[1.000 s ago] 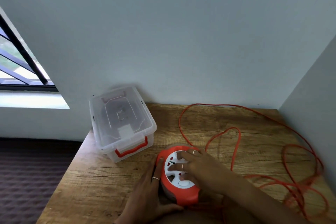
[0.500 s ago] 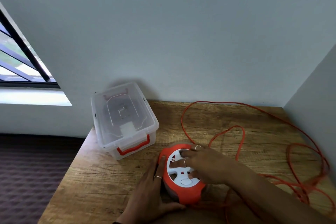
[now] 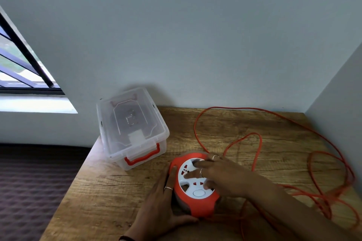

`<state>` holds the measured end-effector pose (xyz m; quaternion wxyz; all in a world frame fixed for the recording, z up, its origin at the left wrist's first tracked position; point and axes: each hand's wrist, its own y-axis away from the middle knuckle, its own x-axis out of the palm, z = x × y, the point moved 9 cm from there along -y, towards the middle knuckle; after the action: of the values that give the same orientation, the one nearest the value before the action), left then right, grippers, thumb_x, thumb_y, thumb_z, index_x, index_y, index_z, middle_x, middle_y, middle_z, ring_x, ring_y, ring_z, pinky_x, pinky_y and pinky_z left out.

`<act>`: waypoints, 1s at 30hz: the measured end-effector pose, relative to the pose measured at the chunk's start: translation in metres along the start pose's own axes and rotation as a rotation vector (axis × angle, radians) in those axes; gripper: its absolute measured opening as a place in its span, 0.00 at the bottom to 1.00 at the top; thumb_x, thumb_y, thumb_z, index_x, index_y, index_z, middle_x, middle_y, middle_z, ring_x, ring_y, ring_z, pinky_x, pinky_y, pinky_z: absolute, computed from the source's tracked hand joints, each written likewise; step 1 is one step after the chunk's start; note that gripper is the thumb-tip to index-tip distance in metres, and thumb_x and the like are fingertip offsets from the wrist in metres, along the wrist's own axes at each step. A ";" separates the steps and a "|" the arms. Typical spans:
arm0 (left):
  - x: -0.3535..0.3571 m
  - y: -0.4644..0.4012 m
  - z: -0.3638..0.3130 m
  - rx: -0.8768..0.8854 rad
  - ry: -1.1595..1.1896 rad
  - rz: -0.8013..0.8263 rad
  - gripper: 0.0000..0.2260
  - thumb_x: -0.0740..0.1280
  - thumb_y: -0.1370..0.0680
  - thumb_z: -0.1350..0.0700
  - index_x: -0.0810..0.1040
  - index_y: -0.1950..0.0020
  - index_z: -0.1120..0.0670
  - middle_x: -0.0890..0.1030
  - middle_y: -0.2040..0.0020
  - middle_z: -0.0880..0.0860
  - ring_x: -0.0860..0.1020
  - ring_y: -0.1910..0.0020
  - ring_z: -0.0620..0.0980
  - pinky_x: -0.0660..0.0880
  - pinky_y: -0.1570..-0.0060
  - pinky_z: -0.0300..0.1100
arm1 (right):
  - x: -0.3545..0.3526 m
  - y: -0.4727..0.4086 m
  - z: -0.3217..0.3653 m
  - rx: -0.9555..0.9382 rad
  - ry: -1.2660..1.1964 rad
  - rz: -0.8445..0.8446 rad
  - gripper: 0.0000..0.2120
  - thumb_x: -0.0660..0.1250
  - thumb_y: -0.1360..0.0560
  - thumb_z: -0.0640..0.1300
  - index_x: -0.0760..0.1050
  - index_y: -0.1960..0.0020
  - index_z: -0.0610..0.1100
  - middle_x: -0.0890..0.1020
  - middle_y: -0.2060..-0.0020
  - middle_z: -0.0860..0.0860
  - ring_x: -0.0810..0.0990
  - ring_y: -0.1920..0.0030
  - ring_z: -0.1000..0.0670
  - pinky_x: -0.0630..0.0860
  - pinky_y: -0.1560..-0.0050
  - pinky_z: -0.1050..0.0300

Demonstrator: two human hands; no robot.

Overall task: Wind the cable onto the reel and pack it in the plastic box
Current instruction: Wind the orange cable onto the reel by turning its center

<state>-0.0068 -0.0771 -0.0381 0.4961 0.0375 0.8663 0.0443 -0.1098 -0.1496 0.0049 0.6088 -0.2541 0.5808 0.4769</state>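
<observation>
An orange cable reel (image 3: 197,206) with a white socket face lies flat near the table's front edge. My left hand (image 3: 162,205) cups its left side, fingers along the rim and thumb round the front. My right hand (image 3: 221,176) lies over the white face with fingertips hooked into its recesses. The orange cable (image 3: 257,139) runs from the reel in loose loops across the table to a tangle (image 3: 333,191) at the right. The clear plastic box (image 3: 133,129), lid closed and with a red handle, stands at the back left of the table.
The wooden table (image 3: 109,186) sits in a corner, with a wall behind and another wall (image 3: 340,103) close on the right. Its left edge drops to a dark patterned floor (image 3: 29,182). A window is at the far left.
My right hand's fingers have shifted a little on the white face. The cable tangle at the right has moved slightly. My left hand stays against the reel.
</observation>
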 end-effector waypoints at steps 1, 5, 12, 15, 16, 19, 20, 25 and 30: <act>0.000 0.000 -0.001 0.002 0.000 0.003 0.61 0.62 0.43 0.20 0.25 0.29 0.43 0.32 0.28 0.40 0.42 0.29 0.37 0.48 0.32 0.32 | -0.001 0.000 0.001 -0.013 -0.005 0.002 0.29 0.63 0.23 0.45 0.58 0.28 0.65 0.61 0.26 0.56 0.52 0.25 0.47 0.56 0.30 0.47; -0.001 0.000 0.000 -0.003 0.000 0.010 0.61 0.63 0.42 0.21 0.25 0.29 0.44 0.31 0.29 0.40 0.41 0.29 0.37 0.47 0.33 0.33 | -0.004 0.000 -0.001 -0.041 0.001 0.074 0.33 0.64 0.24 0.42 0.55 0.28 0.67 0.60 0.26 0.55 0.56 0.27 0.46 0.63 0.33 0.47; -0.001 0.000 0.000 0.030 -0.017 -0.015 0.61 0.62 0.42 0.20 0.26 0.28 0.45 0.29 0.29 0.39 0.39 0.29 0.37 0.46 0.33 0.30 | -0.026 0.000 -0.006 -0.069 0.038 -0.006 0.29 0.65 0.25 0.54 0.59 0.27 0.59 0.72 0.33 0.56 0.66 0.36 0.50 0.57 0.42 0.60; -0.001 0.000 0.001 0.033 -0.018 -0.026 0.61 0.62 0.42 0.20 0.25 0.28 0.45 0.27 0.30 0.38 0.39 0.29 0.37 0.45 0.34 0.29 | -0.029 0.002 -0.012 -0.059 0.151 -0.068 0.30 0.64 0.26 0.60 0.63 0.28 0.50 0.79 0.43 0.48 0.71 0.38 0.48 0.59 0.43 0.58; 0.000 0.001 0.002 0.028 -0.017 -0.023 0.61 0.62 0.42 0.20 0.25 0.29 0.45 0.27 0.30 0.38 0.39 0.28 0.38 0.46 0.33 0.31 | -0.029 0.001 -0.013 -0.064 0.188 -0.088 0.30 0.64 0.27 0.61 0.66 0.30 0.48 0.81 0.48 0.47 0.74 0.41 0.47 0.60 0.44 0.57; 0.002 0.001 0.006 0.006 -0.011 -0.010 0.61 0.62 0.42 0.20 0.23 0.30 0.43 0.28 0.29 0.41 0.41 0.27 0.40 0.50 0.29 0.37 | -0.029 0.000 -0.011 -0.048 0.211 -0.123 0.32 0.63 0.29 0.65 0.65 0.32 0.48 0.81 0.48 0.48 0.75 0.42 0.48 0.59 0.46 0.58; 0.003 0.001 0.006 -0.001 -0.004 -0.004 0.61 0.62 0.42 0.20 0.22 0.31 0.42 0.29 0.29 0.41 0.42 0.27 0.40 0.52 0.29 0.38 | -0.030 0.001 -0.012 -0.011 0.176 -0.121 0.32 0.63 0.29 0.65 0.64 0.31 0.49 0.80 0.45 0.49 0.74 0.41 0.49 0.57 0.47 0.59; -0.003 -0.001 0.008 -0.036 0.073 -0.055 0.61 0.65 0.43 0.22 0.23 0.31 0.41 0.32 0.29 0.38 0.44 0.28 0.39 0.52 0.31 0.36 | -0.029 0.004 -0.012 0.284 0.024 -0.178 0.32 0.65 0.30 0.64 0.64 0.32 0.50 0.77 0.40 0.50 0.73 0.37 0.46 0.61 0.36 0.51; -0.001 -0.002 0.015 -0.089 0.088 -0.091 0.62 0.64 0.43 0.21 0.26 0.28 0.44 0.34 0.25 0.42 0.44 0.26 0.41 0.49 0.31 0.35 | -0.018 0.013 -0.007 0.640 -0.130 -0.282 0.32 0.65 0.29 0.62 0.63 0.32 0.46 0.79 0.42 0.49 0.75 0.39 0.46 0.59 0.35 0.49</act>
<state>0.0065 -0.0787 -0.0446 0.4601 -0.0258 0.8853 0.0617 -0.1219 -0.1558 0.0238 0.7531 -0.0974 0.6201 0.1970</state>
